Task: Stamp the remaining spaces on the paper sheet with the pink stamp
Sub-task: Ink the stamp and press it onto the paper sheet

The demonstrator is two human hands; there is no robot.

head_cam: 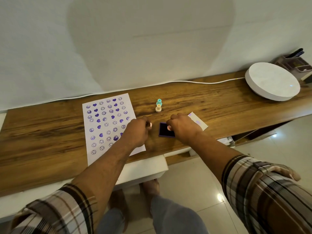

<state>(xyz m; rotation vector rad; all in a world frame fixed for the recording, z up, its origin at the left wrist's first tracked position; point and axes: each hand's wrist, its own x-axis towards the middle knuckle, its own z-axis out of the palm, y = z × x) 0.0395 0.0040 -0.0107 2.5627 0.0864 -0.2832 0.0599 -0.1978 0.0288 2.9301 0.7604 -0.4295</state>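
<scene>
Peeking out of the left hand (137,130) is the pink stamp (150,124). Only its round end shows, sticking out past the curled fingers on the side toward the ink pad (166,130). The hand is closed around the rest of the stamp. It sits over the right edge of the paper sheet (108,124), near the lower rows, and I cannot tell if the stamp touches the paper.

The sheet lies flat on the wooden table (50,132). It is full of purple smiley faces and hearts, and the bottom part is still white.

Just beside the stamp is the dark purple ink pad. The right hand (182,126) rests on its right side with bent fingers, holding it down. Behind that hand lies a small white paper scrap (200,122) with a purple mark.

Farther back, a teal stamp (159,102) and a cream stamp (158,108) stand upright, touching each other. Far to the right sits a big round white disc (272,81) with a white cable (202,81) running along the wall.
</scene>
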